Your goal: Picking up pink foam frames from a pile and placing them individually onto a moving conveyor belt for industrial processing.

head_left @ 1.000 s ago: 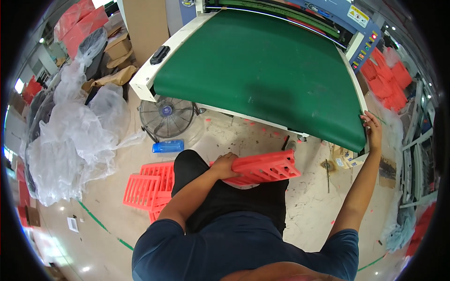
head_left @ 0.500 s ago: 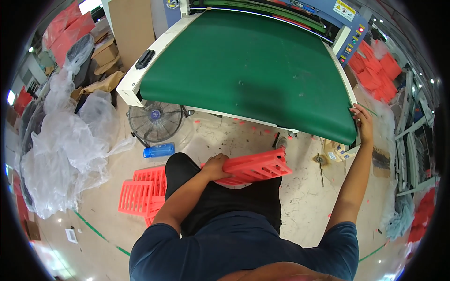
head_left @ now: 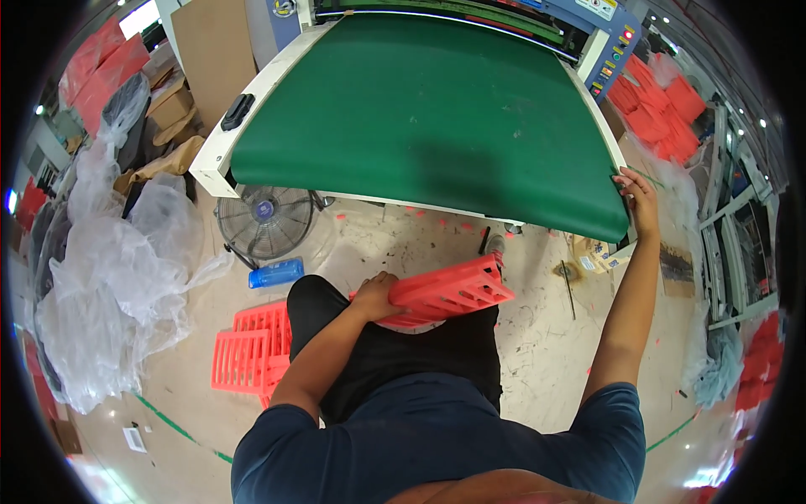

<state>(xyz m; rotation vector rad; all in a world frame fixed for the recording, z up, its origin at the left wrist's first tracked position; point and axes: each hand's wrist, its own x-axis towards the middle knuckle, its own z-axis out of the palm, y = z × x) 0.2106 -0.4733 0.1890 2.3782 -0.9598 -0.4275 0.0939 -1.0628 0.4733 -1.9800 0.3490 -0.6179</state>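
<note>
The left hand (head_left: 376, 294) gripped the left end of a red slatted panel (head_left: 449, 290), fingers curled over its edge, and held it against the person's lap in front of the black trousers (head_left: 395, 361). The panel lay nearly flat, tilted a little upward toward the right, its far end reaching toward the near edge of the belt. The right hand (head_left: 640, 197) was stretched far out to the right, its fingers closed over the near right corner of the green belt (head_left: 437, 109), the arm straight. The belt filled the far middle of the scene, set in a white frame (head_left: 220, 143) with a black handle (head_left: 238, 112) on its left side, and ran back into a blue machine with a control panel (head_left: 611, 52) at the far right. Under the belt's near left corner stood a round fan (head_left: 264, 223) on the floor, with a blue bottle (head_left: 275, 273) lying just near of it. A stack of more red panels (head_left: 248, 353) lay on the floor at the person's left, beside the left leg. Crumpled clear plastic sheeting (head_left: 109, 277) was heaped further left, with cardboard boxes (head_left: 172, 105) beyond it. More red pieces (head_left: 659, 105) were piled at the far right, next to the machine.
</note>
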